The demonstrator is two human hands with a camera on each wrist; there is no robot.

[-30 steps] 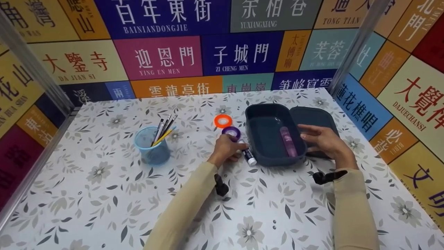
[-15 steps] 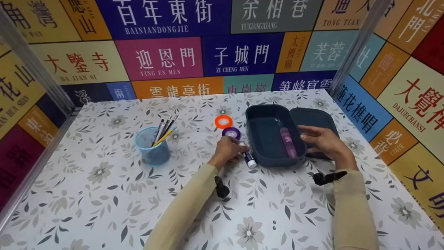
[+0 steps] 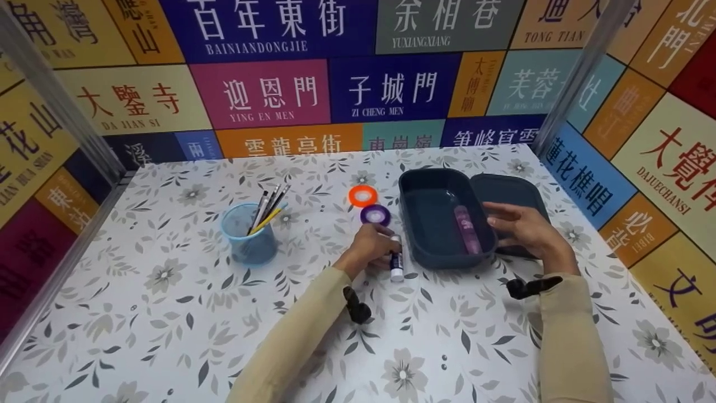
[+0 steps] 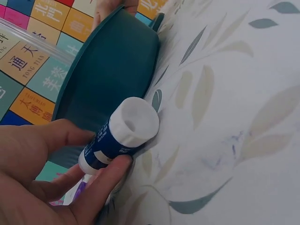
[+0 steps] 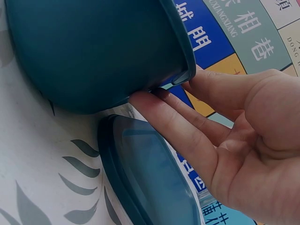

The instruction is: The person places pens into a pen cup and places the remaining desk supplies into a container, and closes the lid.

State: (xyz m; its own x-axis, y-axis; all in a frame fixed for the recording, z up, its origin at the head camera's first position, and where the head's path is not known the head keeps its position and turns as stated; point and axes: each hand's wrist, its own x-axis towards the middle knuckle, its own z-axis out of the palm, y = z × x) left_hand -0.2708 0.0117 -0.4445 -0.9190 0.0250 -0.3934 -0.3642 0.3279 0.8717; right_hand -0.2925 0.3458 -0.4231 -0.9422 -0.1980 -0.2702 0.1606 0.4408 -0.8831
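Glue stick (image 4: 117,133): pinched in left hand's (image 3: 367,247) grip, label partly covered. Container (image 3: 447,261): right hand (image 3: 528,230) at rim, thumb tip hidden, grip cannot be told. Lid (image 3: 516,193): partly hidden.

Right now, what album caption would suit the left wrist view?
A left hand grips a blue-and-white tube beside a dark teal box.
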